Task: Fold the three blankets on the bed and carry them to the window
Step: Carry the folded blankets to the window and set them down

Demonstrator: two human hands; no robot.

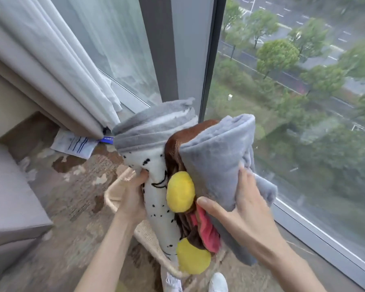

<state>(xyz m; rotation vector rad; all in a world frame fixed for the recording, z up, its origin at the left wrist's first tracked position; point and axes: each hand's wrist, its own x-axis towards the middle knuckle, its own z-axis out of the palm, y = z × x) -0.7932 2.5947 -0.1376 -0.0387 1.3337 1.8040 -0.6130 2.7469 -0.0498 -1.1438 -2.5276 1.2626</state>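
Three folded blankets stand on edge, squeezed together like books, likely so that none slips: a white spotted blanket [158, 216] at nine o'clock of the bundle, a brown blanket [173, 148] in the middle, a grey plush blanket [215, 157] at three. The left grip [135, 192] clasps the white one and the right grip [238, 205] pinches the plush. The window [303, 123] lies just beside, at two o'clock.

Patterned carpet [72, 207] under paper sheet [73, 144]
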